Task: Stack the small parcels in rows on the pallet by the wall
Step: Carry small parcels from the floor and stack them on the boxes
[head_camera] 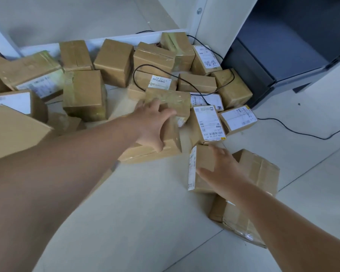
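Left arm point(57, 173) leads; the left hand point(155, 122) grips a taped box point(171, 99) in the heap by the wall point(86, 16) (no pallet shows). The right hand point(224, 169) rests, fingers fairly straight, on a labelled box point(204, 160). Best lift each squarely, clear of the cable point(134, 75).

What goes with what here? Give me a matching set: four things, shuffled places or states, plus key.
Things:
1. left hand
2. right hand
3. black cable
4. dark cabinet

Places or states:
A. loops over a barcode-labelled parcel
B. rests on a small parcel with a label on its side
C. stands at upper right, beside the pile
D. grips a taped parcel

Pairs: 1-D, 2-B, 3-A, 4-C
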Tool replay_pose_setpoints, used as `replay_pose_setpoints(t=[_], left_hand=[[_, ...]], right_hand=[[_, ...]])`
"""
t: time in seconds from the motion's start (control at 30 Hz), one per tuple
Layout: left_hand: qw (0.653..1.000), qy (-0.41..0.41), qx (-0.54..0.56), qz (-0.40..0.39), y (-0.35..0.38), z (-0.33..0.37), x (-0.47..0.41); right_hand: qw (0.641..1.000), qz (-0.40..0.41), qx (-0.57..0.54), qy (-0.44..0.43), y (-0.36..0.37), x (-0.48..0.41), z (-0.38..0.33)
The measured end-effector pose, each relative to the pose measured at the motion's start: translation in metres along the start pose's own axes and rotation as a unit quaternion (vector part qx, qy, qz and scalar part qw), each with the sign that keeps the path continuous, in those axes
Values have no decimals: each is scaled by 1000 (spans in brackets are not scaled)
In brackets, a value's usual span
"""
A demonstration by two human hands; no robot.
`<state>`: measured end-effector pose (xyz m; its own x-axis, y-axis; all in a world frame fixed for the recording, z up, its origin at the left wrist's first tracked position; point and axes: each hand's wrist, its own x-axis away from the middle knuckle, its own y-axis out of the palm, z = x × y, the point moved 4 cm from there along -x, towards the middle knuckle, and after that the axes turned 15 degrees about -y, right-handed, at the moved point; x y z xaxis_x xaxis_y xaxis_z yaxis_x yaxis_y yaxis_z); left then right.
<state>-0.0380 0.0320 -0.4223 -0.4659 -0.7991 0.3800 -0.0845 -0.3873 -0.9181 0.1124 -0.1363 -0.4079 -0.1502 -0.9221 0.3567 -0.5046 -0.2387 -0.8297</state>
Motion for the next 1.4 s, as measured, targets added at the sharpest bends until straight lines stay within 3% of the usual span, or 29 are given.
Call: replay_pose_setpoints(t=[0.1, 0.23, 0.3, 0.4, 0.47, 0.63, 0.73, 0.87, 1.07, 1.27, 1.33, 1.4], left_hand=[[962, -62, 260, -46, -28, 7, -3], [795, -101, 573, -171, -31, 12, -4], [721, -109, 654, -201, -24, 15, -1], [614, -109, 749, -225, -14, 23, 5], [546, -100, 797, -237, -10, 32, 10], [458, -110, 853, -222, 6, 41, 14], [452, -120, 854, -226, 13, 44, 14], [454, -153, 847, -230, 16, 49, 10], [526, -212, 788, -241, 26, 71, 6], [524, -247, 772, -263, 37, 85, 0], [560, -260, 749, -241, 37, 84, -3], [606, -291, 714, -197, 35, 78, -9]], right_hand=[[993, 41, -107, 34, -8, 2, 5], [931, 89, -343, 84, -20, 6, 11], [879, 80, -452, 125, -21, 9, 12], [759, 13, -621, 194, -10, 13, 19], [703, -25, -680, 207, -2, 15, 18], [572, 16, -795, 201, 6, 17, 22], [558, 53, -801, 209, 7, 16, 25], [598, 114, -756, 239, 5, 17, 29], [657, 133, -704, 233, -7, 13, 32], [632, 92, -745, 194, -14, 12, 42], [663, 115, -718, 176, -19, 10, 45], [739, 175, -636, 139, -27, 7, 49]])
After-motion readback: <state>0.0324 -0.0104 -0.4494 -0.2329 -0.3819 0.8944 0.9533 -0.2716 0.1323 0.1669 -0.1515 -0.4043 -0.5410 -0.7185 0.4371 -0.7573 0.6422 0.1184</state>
